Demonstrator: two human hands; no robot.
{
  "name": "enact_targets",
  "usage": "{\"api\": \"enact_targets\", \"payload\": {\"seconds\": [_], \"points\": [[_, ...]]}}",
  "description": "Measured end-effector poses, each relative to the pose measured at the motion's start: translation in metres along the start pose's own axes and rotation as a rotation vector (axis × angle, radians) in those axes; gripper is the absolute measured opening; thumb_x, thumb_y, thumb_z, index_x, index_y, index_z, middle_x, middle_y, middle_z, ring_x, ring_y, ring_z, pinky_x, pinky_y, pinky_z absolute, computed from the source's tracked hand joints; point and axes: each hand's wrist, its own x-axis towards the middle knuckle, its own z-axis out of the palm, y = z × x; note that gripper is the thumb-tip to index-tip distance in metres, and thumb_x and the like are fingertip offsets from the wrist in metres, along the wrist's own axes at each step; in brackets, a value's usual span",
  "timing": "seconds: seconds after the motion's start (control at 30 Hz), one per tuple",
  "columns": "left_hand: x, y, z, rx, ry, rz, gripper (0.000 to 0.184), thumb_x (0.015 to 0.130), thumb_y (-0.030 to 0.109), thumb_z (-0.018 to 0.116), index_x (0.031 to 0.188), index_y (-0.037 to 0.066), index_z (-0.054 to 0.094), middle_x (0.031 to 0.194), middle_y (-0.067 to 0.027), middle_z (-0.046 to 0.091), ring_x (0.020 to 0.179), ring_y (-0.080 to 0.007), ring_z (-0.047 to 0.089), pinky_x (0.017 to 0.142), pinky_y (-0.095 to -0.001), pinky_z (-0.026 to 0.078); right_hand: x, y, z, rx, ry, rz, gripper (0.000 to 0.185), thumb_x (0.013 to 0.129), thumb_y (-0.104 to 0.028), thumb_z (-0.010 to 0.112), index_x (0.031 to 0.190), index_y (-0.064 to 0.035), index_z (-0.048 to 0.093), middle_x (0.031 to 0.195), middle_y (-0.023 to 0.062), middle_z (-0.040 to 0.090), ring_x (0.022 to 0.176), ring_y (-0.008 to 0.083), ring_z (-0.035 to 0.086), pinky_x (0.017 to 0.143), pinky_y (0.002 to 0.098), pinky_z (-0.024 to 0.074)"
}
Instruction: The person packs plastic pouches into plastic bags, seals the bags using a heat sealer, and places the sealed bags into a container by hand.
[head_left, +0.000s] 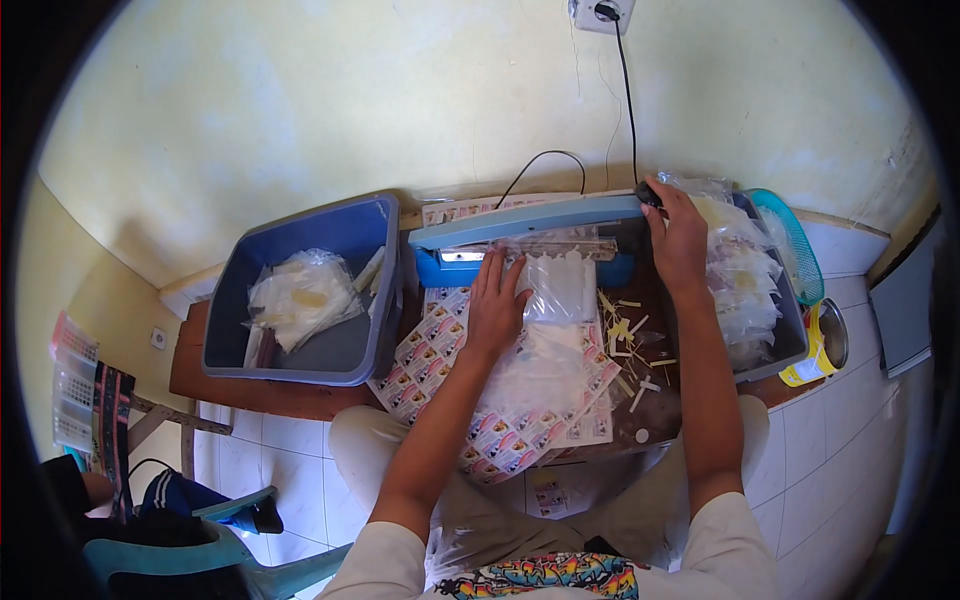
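A blue impulse sealer point(523, 216) stands against the wall, its long arm lifted above the metal sealing bar. My right hand point(676, 232) is closed on the black knob at the right end of that arm. In front of the bar lies a clear plastic bag point(560, 288) with white, stick-like pieces inside, its upper end at the sealer. My left hand point(495, 308) rests flat at the bag's left side, fingers stretched toward the bar. Below it are more clear plastic bags point(535, 372) on printed label sheets point(440, 345).
A grey-blue tub point(375, 350) with filled bags stands left; another tub point(797, 330) heaped with bags stands right. Near it are a green basket point(803, 245) and a yellow can point(805, 368). Cut strips point(628, 340) litter the wooden table. A cord point(628, 100) runs up to a socket.
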Motion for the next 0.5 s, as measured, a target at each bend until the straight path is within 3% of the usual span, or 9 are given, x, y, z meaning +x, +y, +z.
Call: {"api": "enact_targets", "payload": {"seconds": [0.07, 0.2, 0.37, 0.5], "points": [[0.004, -0.004, 0.000, -0.057, 0.010, 0.015, 0.058, 0.099, 0.025, 0.075, 0.152, 0.010, 0.057, 0.172, -0.0228, 0.034, 0.158, -0.0454, 0.033, 0.125, -0.0545, 0.035, 0.007, -0.003, -0.005, 0.116, 0.026, -0.069, 0.039, 0.101, -0.006, 0.071, 0.140, -0.0058, 0.069, 0.130, 0.0191, 0.073, 0.112, 0.0353, 0.073, 0.100, 0.0398, 0.0580], [0.004, -0.005, 0.000, -0.087, 0.019, 0.002, 0.056, 0.099, 0.027, 0.077, 0.149, 0.011, 0.058, 0.176, -0.0231, 0.026, 0.160, -0.0465, 0.028, 0.125, -0.0573, 0.032, 0.013, -0.023, -0.011, 0.249, 0.012, 0.000, 0.038, 0.100, 0.001, 0.064, 0.137, -0.0060, 0.070, 0.136, 0.0223, 0.070, 0.121, 0.0382, 0.070, 0.104, 0.0425, 0.0541], [0.006, -0.002, -0.005, -0.020, -0.040, -0.061, 0.057, 0.099, 0.033, 0.077, 0.149, 0.013, 0.059, 0.177, -0.0208, 0.025, 0.160, -0.0453, 0.028, 0.122, -0.0581, 0.033, 0.005, -0.034, -0.005, 0.253, 0.024, -0.088, 0.056, 0.095, 0.012, 0.050, 0.143, -0.0104, 0.068, 0.161, 0.0251, 0.052, 0.121, 0.0358, 0.070, 0.098, 0.0367, 0.0533], [0.002, -0.002, -0.003, 0.022, 0.003, -0.047, 0.057, 0.099, 0.036, 0.076, 0.150, 0.016, 0.060, 0.177, -0.0191, 0.026, 0.159, -0.0436, 0.031, 0.119, -0.0581, 0.036, 0.007, -0.037, -0.010, 0.287, 0.002, -0.093, 0.060, 0.093, 0.012, 0.052, 0.147, -0.0116, 0.065, 0.166, 0.0252, 0.046, 0.124, 0.0352, 0.069, 0.094, 0.0361, 0.0539]]}}
